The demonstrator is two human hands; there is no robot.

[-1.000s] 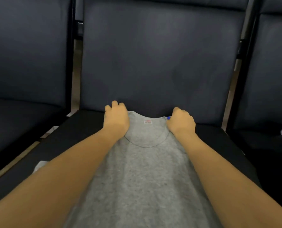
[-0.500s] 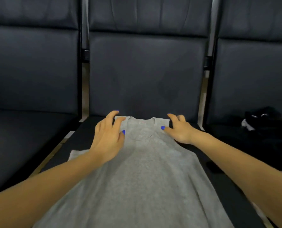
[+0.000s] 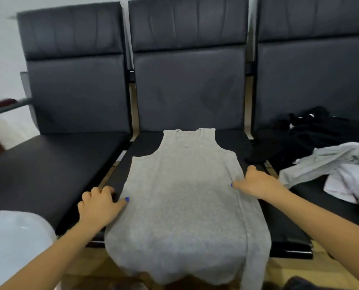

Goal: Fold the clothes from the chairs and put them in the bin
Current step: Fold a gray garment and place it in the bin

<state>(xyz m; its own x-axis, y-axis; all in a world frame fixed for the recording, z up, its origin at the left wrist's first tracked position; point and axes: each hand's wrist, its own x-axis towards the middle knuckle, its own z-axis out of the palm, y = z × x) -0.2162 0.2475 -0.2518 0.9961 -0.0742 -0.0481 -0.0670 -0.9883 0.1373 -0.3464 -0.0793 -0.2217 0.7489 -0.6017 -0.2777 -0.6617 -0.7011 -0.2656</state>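
Both hands pinch grey tank top (image 3: 182, 185) edges: left hand (image 3: 98, 206) at 9 o'clock, right hand (image 3: 258, 183) at 3. Risk: overhanging hem drags it off middle chair (image 3: 233, 141).

My left hand (image 3: 98, 206) and right hand (image 3: 256, 184) have slid down from the collar of the tank top (image 3: 184, 195) to its side edges at mid-body. The top now lies spread flat, its hem hanging off the seat (image 3: 233, 141).
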